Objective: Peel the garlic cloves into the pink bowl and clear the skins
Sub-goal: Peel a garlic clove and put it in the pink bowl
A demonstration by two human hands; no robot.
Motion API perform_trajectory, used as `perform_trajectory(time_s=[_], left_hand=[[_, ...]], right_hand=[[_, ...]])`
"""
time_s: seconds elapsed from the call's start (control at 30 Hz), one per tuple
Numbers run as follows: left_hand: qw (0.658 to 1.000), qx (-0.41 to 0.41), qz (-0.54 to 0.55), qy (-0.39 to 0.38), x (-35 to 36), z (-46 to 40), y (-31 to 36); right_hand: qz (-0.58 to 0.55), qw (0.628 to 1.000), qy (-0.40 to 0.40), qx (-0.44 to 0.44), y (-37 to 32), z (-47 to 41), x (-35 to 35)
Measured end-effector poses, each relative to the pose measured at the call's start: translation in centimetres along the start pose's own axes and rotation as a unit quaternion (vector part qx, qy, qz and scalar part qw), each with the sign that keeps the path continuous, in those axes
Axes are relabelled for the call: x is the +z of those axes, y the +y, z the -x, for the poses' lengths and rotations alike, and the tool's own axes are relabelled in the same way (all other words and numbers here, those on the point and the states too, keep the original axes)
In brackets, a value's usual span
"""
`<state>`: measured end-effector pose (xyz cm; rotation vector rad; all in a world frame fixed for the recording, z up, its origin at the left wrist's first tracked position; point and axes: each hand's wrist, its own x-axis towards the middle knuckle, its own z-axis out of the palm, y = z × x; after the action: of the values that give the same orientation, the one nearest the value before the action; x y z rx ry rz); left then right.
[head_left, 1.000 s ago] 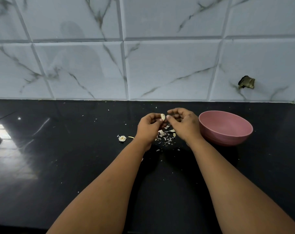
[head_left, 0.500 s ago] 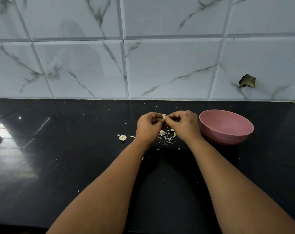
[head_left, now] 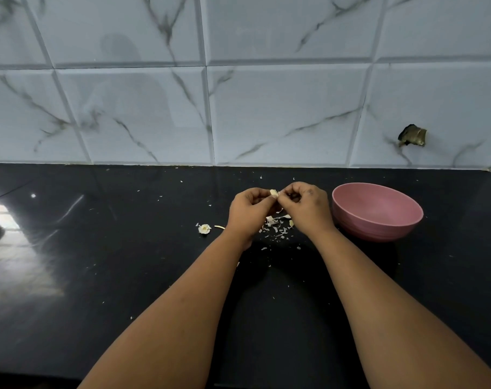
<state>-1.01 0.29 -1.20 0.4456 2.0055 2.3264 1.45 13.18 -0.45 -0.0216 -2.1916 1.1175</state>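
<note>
Leftmost, a spent garlic root end [head_left: 204,228] lay on the black countertop [head_left: 98,276]. Beside it, the left hand [head_left: 248,210] and right hand [head_left: 304,206] met above a heap of skins [head_left: 276,226], both pinching one garlic clove [head_left: 274,192] between their fingertips. Peeling seemed midway. Next, the remaining skin probably needed stripping off, then the clove carrying right to the pink bowl [head_left: 379,217], whose contents could not be seen.
</note>
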Motion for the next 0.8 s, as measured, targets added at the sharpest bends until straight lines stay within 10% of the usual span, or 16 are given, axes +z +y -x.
perform_trajectory(time_s=[0.8], left_hand=[[1.000, 0.007, -0.019, -0.018, -0.26, -0.45, -0.12]], right_hand=[[-0.123, 0.990, -0.011, 0.068, -0.16, -0.10, -0.65]])
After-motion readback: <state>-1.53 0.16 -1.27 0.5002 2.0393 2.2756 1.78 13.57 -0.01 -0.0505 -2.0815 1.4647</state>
